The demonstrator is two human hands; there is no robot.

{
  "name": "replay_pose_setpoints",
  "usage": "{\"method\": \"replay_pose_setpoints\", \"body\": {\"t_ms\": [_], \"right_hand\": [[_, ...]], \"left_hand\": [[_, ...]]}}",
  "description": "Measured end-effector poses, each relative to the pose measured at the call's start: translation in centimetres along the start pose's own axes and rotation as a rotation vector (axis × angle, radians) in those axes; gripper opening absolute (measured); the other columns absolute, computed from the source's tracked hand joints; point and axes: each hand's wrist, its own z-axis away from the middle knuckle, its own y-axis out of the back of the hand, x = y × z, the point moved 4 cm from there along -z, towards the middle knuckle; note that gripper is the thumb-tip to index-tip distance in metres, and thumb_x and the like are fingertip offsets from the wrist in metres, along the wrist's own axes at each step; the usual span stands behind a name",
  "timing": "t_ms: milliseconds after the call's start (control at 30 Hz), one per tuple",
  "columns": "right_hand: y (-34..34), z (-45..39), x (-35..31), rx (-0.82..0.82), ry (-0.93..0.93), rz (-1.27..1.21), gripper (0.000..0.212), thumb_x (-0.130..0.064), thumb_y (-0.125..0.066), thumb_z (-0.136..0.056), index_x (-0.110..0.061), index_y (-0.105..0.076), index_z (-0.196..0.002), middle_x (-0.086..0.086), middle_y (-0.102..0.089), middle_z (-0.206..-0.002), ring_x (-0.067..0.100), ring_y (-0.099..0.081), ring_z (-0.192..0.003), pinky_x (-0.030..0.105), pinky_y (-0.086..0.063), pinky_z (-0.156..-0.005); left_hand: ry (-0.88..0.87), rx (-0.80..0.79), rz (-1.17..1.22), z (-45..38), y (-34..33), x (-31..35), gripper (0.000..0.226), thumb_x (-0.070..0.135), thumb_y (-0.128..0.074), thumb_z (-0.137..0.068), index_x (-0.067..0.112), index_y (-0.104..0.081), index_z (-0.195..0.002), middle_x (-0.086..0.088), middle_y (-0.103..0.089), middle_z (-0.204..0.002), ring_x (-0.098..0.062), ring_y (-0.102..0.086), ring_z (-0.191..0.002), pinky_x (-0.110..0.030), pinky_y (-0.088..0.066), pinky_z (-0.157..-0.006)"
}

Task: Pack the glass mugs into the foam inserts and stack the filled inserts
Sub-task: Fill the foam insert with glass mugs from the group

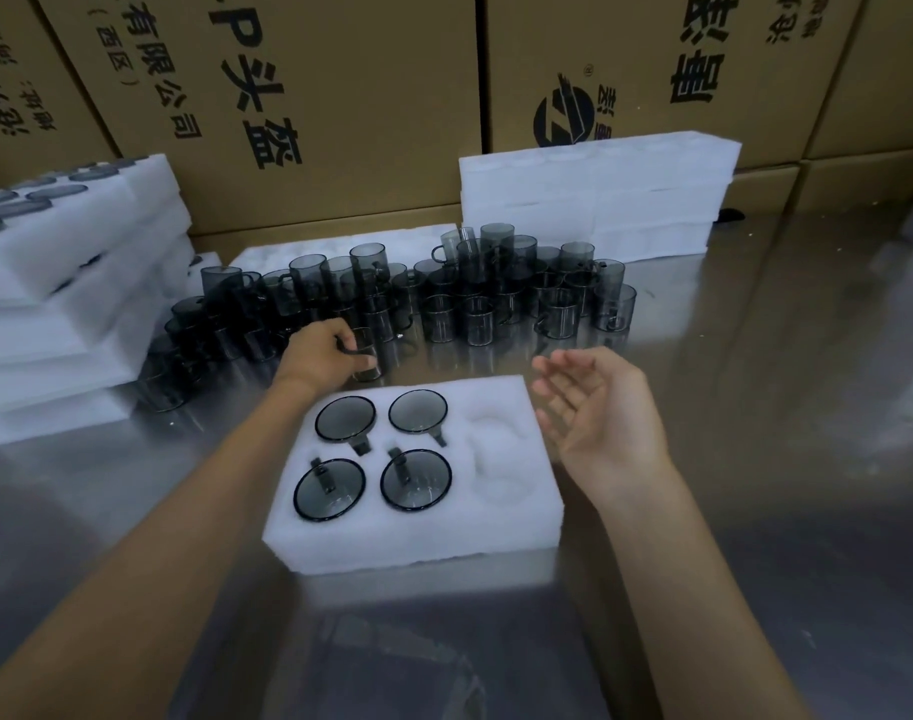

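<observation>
White six-pocket foam insert (418, 543), centre frame: four pockets filled. Left hand (321, 356) grips smoky grey glass mug (367, 356); right hand (597, 407) spread, empty. Advice: seat mug upright, handle into slot.

Free room: bare worktop (755, 387) right of the foam insert (418, 537).
Behind insert: crowd of glass mugs (475, 298) blocks.
Left of insert: stacked filled inserts (64, 314) block.
</observation>
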Motion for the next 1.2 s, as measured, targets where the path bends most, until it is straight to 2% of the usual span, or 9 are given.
{"method": "replay_pose_setpoints", "body": {"t_ms": [200, 300, 433, 567, 667, 767, 967, 1067, 1200], "right_hand": [[-0.4, 0.2, -0.7, 0.067, 0.150, 0.389, 0.013, -0.020, -0.060, -0.091, -0.020, -0.070, -0.083, -0.006, -0.075, -0.084, 0.011, -0.062, -0.082, 0.029, -0.045, -0.085], [-1.1, 0.6, -1.0, 0.014, 0.257, 0.540, 0.009, -0.022, -0.065, -0.090, -0.024, -0.074, -0.093, -0.008, -0.075, -0.098, 0.006, -0.064, -0.090, 0.022, -0.044, -0.080], [-1.9, 1.5, -1.0, -0.094, 0.283, 0.600, 0.016, -0.032, -0.071, -0.087, -0.034, -0.074, -0.103, -0.019, -0.073, -0.098, -0.002, -0.066, -0.093, 0.018, -0.046, -0.077], [-1.9, 2.2, -1.9, -0.181, 0.286, 0.655, 0.011, -0.036, -0.067, -0.086, -0.033, -0.077, -0.089, -0.012, -0.075, -0.100, 0.006, -0.070, -0.091, 0.025, -0.047, -0.081], [-1.7, 2.6, -2.6, -0.226, 0.295, 0.699, 0.025, -0.051, -0.071, -0.071, -0.031, -0.076, -0.085, -0.010, -0.076, -0.095, 0.004, -0.069, -0.086, 0.023, -0.042, -0.076], [-1.7, 2.5, -2.6, -0.324, 0.316, 0.663, 0.002, -0.031, -0.075, -0.084, -0.029, -0.075, -0.084, -0.008, -0.073, -0.088, 0.006, -0.065, -0.084, 0.023, -0.044, -0.076], [-1.7, 2.8, -2.9, -0.433, 0.329, 0.730, 0.015, -0.034, -0.073, -0.076, -0.027, -0.074, -0.090, -0.003, -0.069, -0.085, 0.006, -0.063, -0.082, 0.023, -0.048, -0.074], [-1.4, 3.1, -3.0, -0.474, 0.290, 0.870, 0.018, -0.040, -0.068, -0.076, -0.029, -0.076, -0.087, 0.009, -0.071, -0.098, 0.008, -0.063, -0.082, 0.025, -0.048, -0.076], [-1.1, 3.4, -2.9, -0.500, 0.239, 1.067, 0.029, -0.054, -0.060, -0.067, -0.036, -0.078, -0.081, -0.011, -0.073, -0.091, -0.006, -0.060, -0.079, 0.023, -0.045, -0.077]], "left_hand": [[-0.304, 0.074, -0.021, 4.3, 2.0, 4.7, 0.027, 0.020, -0.087, -0.073, 0.014, -0.062, -0.080, -0.002, -0.064, -0.093, -0.021, -0.063, -0.089, -0.030, -0.050, -0.078], [-0.458, 0.065, 0.082, 7.6, 2.4, 7.6, 0.026, 0.023, -0.088, -0.073, 0.019, -0.062, -0.078, 0.006, -0.061, -0.102, -0.012, -0.061, -0.095, -0.026, -0.050, -0.085], [-0.571, 0.004, 0.158, 11.8, 1.5, 10.0, 0.025, 0.022, -0.088, -0.073, 0.018, -0.064, -0.079, 0.011, -0.060, -0.104, -0.005, -0.059, -0.097, -0.024, -0.050, -0.087], [-0.586, -0.005, 0.214, 14.2, 0.7, 10.5, 0.024, 0.022, -0.088, -0.074, 0.014, -0.066, -0.081, 0.009, -0.057, -0.104, -0.008, -0.062, -0.093, -0.020, -0.053, -0.085], [-0.638, 0.051, 0.230, 15.7, 0.4, 10.1, 0.024, 0.021, -0.087, -0.075, 0.016, -0.065, -0.083, 0.011, -0.055, -0.108, -0.004, -0.060, -0.096, -0.010, -0.046, -0.084], [-0.742, 0.154, 0.213, 16.9, 0.2, 9.8, 0.031, 0.016, -0.084, -0.077, 0.016, -0.059, -0.095, 0.010, -0.053, -0.113, 0.002, -0.055, -0.105, -0.007, -0.042, -0.089], [-0.602, 0.055, 0.312, 17.2, 0.0, 8.9, 0.075, 0.024, -0.088, -0.073, 0.041, -0.046, -0.132, 0.020, -0.055, -0.118, -0.001, -0.056, -0.112, -0.011, -0.045, -0.094], [-0.593, -0.046, 0.273, 17.5, 0.2, 8.7, 0.071, 0.046, -0.085, -0.068, 0.036, -0.058, -0.132, 0.017, -0.057, -0.113, -0.003, -0.057, -0.108, -0.012, -0.045, -0.090], [-0.537, -0.152, 0.230, 17.7, 0.1, 8.5, 0.073, 0.062, -0.080, -0.055, 0.031, -0.068, -0.121, 0.017, -0.058, -0.106, -0.003, -0.058, -0.104, -0.014, -0.044, -0.088]]}}
